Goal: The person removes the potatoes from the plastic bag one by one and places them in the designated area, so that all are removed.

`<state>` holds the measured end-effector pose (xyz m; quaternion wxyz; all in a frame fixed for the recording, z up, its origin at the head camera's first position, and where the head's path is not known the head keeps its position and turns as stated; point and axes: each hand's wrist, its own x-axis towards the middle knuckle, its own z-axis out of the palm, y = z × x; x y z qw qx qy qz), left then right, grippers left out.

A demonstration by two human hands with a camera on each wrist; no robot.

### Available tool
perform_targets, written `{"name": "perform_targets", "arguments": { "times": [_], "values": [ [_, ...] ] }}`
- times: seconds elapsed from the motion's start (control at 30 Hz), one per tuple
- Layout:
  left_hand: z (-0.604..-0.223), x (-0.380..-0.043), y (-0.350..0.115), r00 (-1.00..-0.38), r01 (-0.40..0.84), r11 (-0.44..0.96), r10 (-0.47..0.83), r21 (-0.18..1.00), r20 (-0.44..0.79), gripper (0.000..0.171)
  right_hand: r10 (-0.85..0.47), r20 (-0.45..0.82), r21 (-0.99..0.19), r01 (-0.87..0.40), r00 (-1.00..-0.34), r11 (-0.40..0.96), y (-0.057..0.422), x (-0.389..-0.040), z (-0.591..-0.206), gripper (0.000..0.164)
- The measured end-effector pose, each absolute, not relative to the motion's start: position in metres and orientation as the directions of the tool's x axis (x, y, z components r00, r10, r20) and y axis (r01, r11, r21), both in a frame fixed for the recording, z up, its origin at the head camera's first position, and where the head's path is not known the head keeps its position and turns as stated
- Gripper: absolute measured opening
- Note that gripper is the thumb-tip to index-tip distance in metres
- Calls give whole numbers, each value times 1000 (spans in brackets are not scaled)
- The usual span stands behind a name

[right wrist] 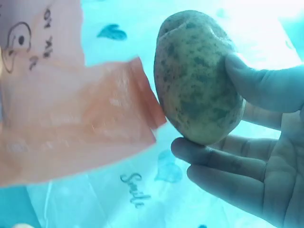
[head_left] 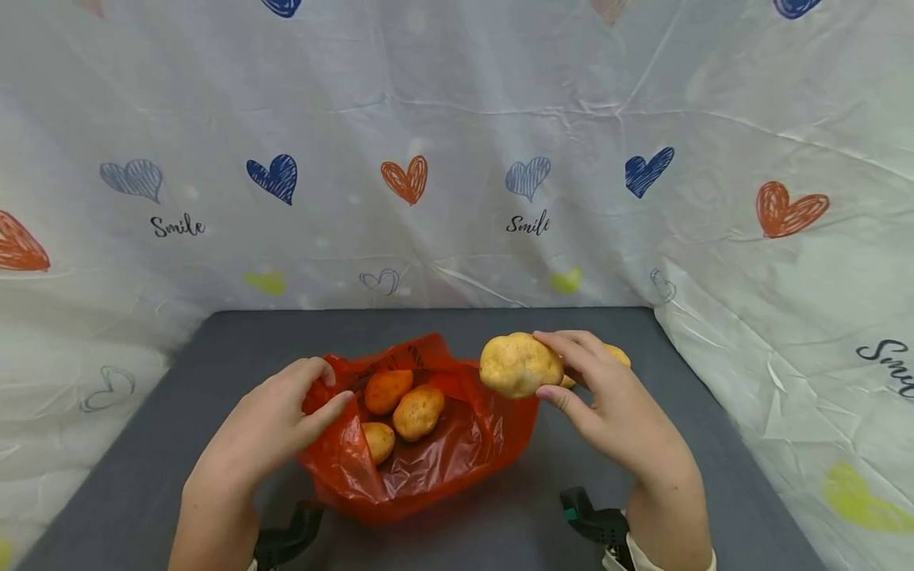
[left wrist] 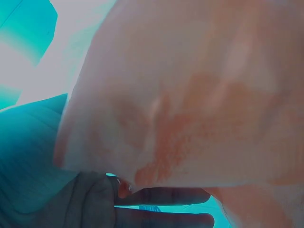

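A red plastic bag lies with its mouth open, and several potatoes show inside it. At the bag's left rim, my left hand holds the thin plastic between thumb and fingers. The left wrist view is mostly filled by the bag's wall, which hides part of that hand. My right hand pinches a large yellow potato above the bag's right edge. In the right wrist view, the thumb presses one side of this speckled potato, with fingertips below it.
More potatoes sit behind my right hand, mostly hidden by it. The dark grey table spreads around the bag. A white cloth printed with hearts hangs behind the table and along both sides.
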<state>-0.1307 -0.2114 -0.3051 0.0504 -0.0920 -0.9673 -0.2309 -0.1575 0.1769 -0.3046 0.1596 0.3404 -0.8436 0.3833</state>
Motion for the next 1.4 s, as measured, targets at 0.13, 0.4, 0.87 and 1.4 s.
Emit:
{"name": "perform_targets", "arguments": {
  "times": [0.13,0.4,0.87,1.4],
  "values": [
    [-306,-130,-213,-979,197,874,152,445,135,35,-413,515,-549,-659,-751,514,188,-160,-305,59],
    [-307,-130,-217,-980,192,872,143,451,141,33,-290,409,-606,-495,-865,623,209,-171,-309,54],
    [-303,-132,-216,-979,197,864,150,463,136,35,-362,-30,-722,-231,-932,652,227,-211,-341,59],
    [-308,-135,-212,-977,211,861,172,462,126,35,-255,-326,-663,28,-910,748,227,-238,-384,59]
  ]
}}
